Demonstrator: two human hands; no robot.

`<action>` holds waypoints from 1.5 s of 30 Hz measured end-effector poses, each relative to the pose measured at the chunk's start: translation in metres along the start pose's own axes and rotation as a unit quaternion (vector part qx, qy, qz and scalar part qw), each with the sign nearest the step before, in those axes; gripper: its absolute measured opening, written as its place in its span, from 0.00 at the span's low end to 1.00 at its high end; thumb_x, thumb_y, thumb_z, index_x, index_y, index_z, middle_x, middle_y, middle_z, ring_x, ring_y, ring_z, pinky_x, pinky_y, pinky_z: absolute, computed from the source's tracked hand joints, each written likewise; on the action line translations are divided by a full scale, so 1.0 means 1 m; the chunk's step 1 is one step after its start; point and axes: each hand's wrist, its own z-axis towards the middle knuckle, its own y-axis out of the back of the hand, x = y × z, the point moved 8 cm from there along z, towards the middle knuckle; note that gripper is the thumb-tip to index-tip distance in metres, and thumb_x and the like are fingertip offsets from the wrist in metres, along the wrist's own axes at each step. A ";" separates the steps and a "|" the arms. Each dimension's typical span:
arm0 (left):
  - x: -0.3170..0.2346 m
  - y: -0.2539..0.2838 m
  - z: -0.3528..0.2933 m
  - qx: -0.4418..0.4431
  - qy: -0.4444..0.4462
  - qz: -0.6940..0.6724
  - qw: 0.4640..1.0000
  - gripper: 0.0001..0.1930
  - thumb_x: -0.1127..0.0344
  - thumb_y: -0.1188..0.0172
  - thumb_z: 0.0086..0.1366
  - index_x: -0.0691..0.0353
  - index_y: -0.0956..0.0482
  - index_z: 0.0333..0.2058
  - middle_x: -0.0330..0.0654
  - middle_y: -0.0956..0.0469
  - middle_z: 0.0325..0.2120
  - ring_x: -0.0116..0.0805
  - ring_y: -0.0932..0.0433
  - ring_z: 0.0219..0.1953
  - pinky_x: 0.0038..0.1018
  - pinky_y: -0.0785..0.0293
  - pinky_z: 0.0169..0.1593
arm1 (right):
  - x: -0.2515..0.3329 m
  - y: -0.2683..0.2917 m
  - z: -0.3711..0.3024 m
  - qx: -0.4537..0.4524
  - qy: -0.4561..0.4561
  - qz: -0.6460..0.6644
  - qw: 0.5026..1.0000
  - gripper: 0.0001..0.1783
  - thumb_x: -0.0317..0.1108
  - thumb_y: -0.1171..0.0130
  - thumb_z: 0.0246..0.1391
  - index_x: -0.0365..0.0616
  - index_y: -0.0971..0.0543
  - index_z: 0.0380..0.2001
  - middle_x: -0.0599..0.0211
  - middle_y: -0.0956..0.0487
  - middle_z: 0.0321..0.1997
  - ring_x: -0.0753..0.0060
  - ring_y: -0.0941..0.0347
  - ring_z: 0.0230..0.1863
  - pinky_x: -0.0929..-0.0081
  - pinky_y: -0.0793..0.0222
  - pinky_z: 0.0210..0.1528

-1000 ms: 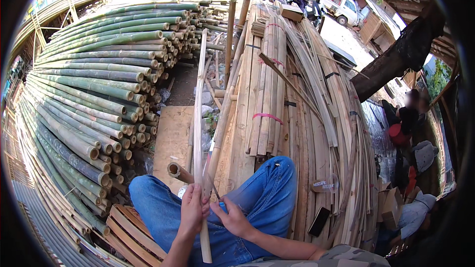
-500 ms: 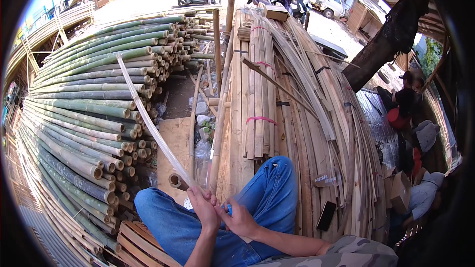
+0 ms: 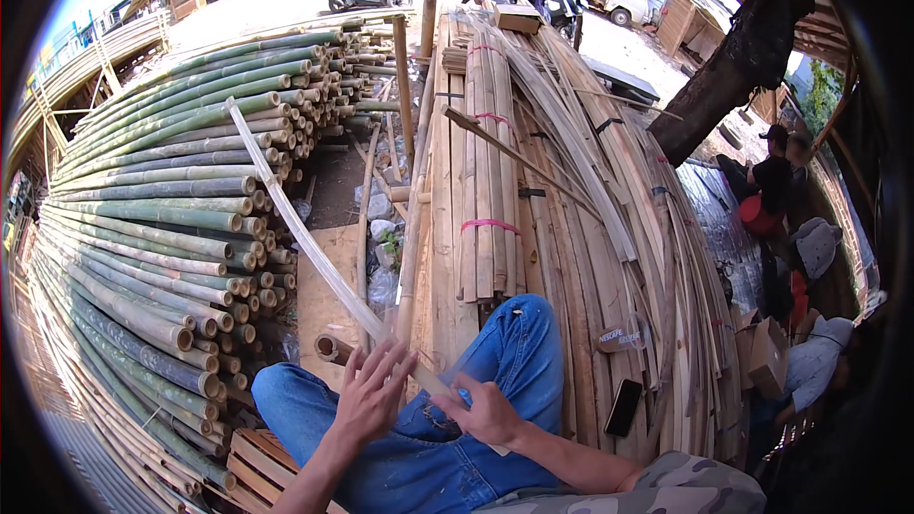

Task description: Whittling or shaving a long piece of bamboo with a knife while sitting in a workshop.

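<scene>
A long, thin pale bamboo strip (image 3: 303,233) slants from my lap up toward the left, its upper end in front of the green bamboo poles. Over its lower part lies my left hand (image 3: 373,398), with fingers stretched out and spread, not wrapped round it. Close to the strip's near end, my right hand (image 3: 487,415) grips it, thumb on the upper side. A short piece of the end shows below the right hand. Whatever else may be in the right palm is hidden.
Cut bamboo poles (image 3: 205,219) are stacked at left. Bundled wooden slats (image 3: 490,171) and loose slats lie ahead and right, with a black phone (image 3: 624,407) on them. A slatted wooden piece (image 3: 262,471) is at lower left. Another person (image 3: 776,171) sits at right.
My left hand has loosened from its closed grip and spread its fingers over the strip. My right hand has shifted slightly right; the blue item seen at it before no longer shows.
</scene>
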 end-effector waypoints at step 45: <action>0.151 -0.010 0.164 -0.110 0.277 -0.680 0.670 0.20 0.60 0.54 0.75 0.71 0.36 0.56 0.50 0.23 0.47 0.37 0.18 0.45 0.32 0.18 0.51 | -0.077 -0.002 -0.036 -0.124 -0.047 0.141 0.981 0.20 0.35 0.38 0.61 0.43 0.36 0.21 0.62 0.21 0.19 0.80 0.25 0.16 0.80 0.34 0.16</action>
